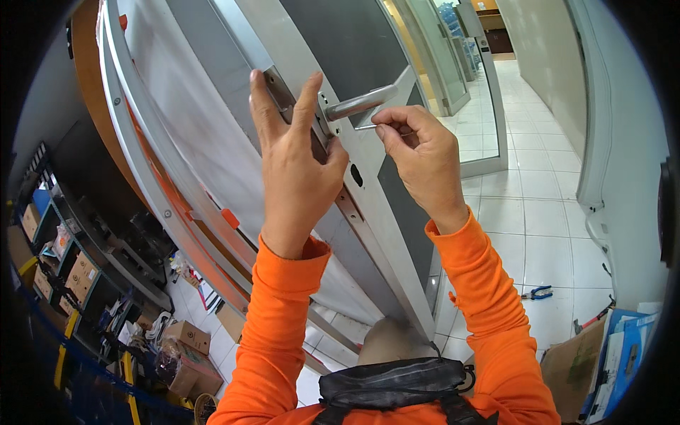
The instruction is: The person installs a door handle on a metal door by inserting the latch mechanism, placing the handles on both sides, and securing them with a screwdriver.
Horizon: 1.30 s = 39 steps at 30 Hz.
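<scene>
A grey-white metal-framed door stands ajar before me, with a silver lever handle on its face. My left hand lies against the door's edge, fingers spread over the metal lock plate and thumb near the face below the lever. Between thumb and fingertips, my right hand pinches a slim metal rod, whose exact kind I cannot make out. Its tip points at a small hole under the lever; whether it enters is unclear. An oval cutout sits lower on the door.
Blue-handled pliers and a red-handled tool lie at the right, near a cardboard box. Crowded shelves and more boxes stand at the left. Long curved-looking frames lean beside the door. A glass door is beyond.
</scene>
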Each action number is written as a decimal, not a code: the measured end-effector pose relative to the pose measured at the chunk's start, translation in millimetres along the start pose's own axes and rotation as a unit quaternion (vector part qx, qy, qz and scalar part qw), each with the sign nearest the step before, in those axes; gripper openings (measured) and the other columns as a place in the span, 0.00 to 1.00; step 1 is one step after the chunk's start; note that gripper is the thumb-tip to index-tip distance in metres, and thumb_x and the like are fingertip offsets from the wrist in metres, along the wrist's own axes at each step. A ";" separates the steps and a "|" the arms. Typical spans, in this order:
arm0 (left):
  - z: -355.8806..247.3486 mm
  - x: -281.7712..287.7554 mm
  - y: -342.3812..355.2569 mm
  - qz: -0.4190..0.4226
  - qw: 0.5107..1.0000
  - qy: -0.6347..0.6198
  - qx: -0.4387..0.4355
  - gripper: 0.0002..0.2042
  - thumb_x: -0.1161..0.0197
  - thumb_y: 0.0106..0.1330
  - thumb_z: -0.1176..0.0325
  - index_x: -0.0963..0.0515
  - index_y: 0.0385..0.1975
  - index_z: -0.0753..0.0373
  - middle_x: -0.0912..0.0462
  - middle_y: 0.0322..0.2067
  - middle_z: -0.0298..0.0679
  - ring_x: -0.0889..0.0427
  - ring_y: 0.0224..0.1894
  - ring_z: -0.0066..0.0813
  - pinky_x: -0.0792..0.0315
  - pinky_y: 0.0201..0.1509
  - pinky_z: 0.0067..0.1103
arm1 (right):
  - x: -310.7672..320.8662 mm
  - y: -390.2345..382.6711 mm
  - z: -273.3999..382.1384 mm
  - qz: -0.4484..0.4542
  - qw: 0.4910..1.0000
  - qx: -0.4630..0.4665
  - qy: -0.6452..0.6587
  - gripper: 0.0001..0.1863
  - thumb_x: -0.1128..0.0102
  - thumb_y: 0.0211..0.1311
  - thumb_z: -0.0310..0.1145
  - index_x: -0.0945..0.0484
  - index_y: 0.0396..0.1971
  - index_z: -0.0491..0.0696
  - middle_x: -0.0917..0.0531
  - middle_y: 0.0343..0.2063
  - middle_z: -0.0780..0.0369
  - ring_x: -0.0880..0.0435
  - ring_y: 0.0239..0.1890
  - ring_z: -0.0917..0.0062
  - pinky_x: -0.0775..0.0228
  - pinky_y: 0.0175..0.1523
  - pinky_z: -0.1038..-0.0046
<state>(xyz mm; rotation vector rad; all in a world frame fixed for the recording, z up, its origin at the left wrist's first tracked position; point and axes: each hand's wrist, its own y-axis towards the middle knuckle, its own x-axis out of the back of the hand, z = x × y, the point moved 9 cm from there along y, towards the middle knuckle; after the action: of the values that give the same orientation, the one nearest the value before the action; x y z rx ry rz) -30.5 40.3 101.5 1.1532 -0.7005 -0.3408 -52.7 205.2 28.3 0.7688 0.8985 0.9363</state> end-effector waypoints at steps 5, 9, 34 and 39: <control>-1.8 -3.5 4.7 0.033 0.998 -0.032 0.032 0.33 0.33 0.53 0.80 0.28 0.64 0.58 0.64 0.77 0.62 0.50 0.76 0.70 0.30 0.68 0.42 | -11.4 -1.1 -2.8 -0.008 0.999 0.023 0.039 0.06 0.35 0.63 0.20 0.16 0.40 0.42 0.15 0.35 0.62 0.15 0.33 0.79 0.22 0.39 0.77; 4.4 -5.2 3.2 0.015 0.999 -0.031 0.008 0.29 0.34 0.52 0.83 0.27 0.58 0.60 0.66 0.77 0.62 0.48 0.75 0.71 0.26 0.65 0.41 | -20.5 -1.0 6.0 -0.015 0.997 0.073 0.008 0.07 0.35 0.63 0.20 0.15 0.40 0.43 0.15 0.36 0.61 0.14 0.33 0.77 0.21 0.38 0.76; 36.1 -13.1 -58.7 -0.137 0.981 0.018 -0.135 0.41 0.27 0.65 0.65 0.43 0.75 0.61 0.38 0.73 0.49 0.40 0.76 0.47 0.42 0.78 0.41 | 129.4 -239.4 -111.4 -0.119 0.854 -0.436 0.258 0.08 0.42 0.71 0.28 0.24 0.46 0.44 0.15 0.43 0.56 0.14 0.41 0.71 0.18 0.47 0.69; 39.0 24.3 -118.1 -0.208 0.965 -0.075 -0.138 0.21 0.32 0.70 0.67 0.26 0.60 0.64 0.21 0.60 0.44 0.25 0.67 0.40 0.30 0.73 0.35 | 219.3 -447.2 -50.0 -0.246 0.769 -0.548 0.216 0.08 0.46 0.71 0.26 0.25 0.47 0.45 0.18 0.45 0.57 0.16 0.45 0.73 0.20 0.54 0.69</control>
<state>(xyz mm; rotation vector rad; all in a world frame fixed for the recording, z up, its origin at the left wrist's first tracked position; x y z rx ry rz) -26.3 -47.4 10.1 1.0063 -0.5167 -0.8618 119.6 234.8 -440.7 -0.7023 0.7033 0.9689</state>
